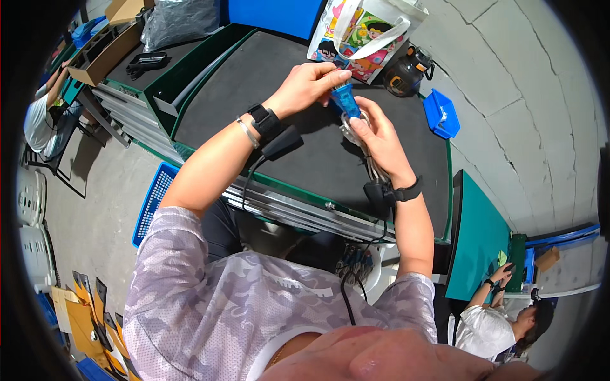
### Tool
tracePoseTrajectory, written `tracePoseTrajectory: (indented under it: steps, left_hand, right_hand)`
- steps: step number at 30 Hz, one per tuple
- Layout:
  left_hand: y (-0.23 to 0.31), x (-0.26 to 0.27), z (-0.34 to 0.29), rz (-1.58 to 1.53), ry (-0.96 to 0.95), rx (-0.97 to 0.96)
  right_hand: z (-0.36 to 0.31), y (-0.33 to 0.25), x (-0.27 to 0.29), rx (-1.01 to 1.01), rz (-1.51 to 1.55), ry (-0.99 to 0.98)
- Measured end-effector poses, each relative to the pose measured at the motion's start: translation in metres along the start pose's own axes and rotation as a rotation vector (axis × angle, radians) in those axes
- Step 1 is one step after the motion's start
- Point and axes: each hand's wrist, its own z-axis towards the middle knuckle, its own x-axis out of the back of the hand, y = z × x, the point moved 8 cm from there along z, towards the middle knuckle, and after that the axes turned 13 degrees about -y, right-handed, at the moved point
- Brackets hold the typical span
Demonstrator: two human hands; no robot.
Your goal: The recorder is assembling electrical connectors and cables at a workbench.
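Over the dark work surface (273,76) my two hands meet on a translucent blue cable connector (345,100). My left hand (311,87) pinches its far end between thumb and fingers. Closed around the near end and the cable is my right hand (382,141), its thumb against the connector's base. A pale, clear-sheathed cable (348,132) hangs in loops beneath the connector, partly hidden by the right hand. Black straps with small boxes circle both wrists, and a black cord runs down from each side.
A printed tote bag (372,38), a dark jug-like bottle (406,71) and a small blue bin (441,114) stand at the far right. Left are a black device (147,63) and a grey plastic bag (181,25). A blue basket (155,197) sits below. Other people work at both sides.
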Motion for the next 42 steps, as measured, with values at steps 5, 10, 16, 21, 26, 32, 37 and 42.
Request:
tracePoseTrajectory:
  steps: [5,10,16,21,26,32,37,42]
  left_hand:
    - [0.007,-0.016,-0.002,0.174,-0.124,0.022]
    - [0.004,-0.017,0.001,0.179,-0.085,-0.041]
    - [-0.003,-0.010,0.002,0.252,0.055,0.044]
    - [-0.018,-0.011,0.015,0.097,-0.089,0.032]
    - [-0.010,-0.011,0.015,0.318,-0.080,-0.034]
    - [-0.028,0.083,-0.004,-0.178,0.418,-0.036]
    - [-0.018,0.004,0.005,-0.375,-0.004,-0.001]
    - [-0.011,-0.023,0.000,-0.505,-0.253,0.012]
  right_hand:
    - [0.002,0.013,-0.013,-0.144,0.132,-0.082]
    - [0.000,0.012,-0.016,-0.159,0.136,-0.074]
    - [0.004,0.017,-0.016,-0.216,0.326,-0.146]
    - [0.003,0.015,-0.014,-0.238,0.411,-0.155]
    - [-0.002,0.013,-0.015,-0.265,0.380,-0.140]
    - [-0.020,-0.011,-0.039,-0.242,0.387,-0.288]
    - [-0.018,-0.001,-0.017,-0.129,0.281,-0.134]
    - [-0.015,-0.005,-0.003,-0.091,0.225,-0.131]
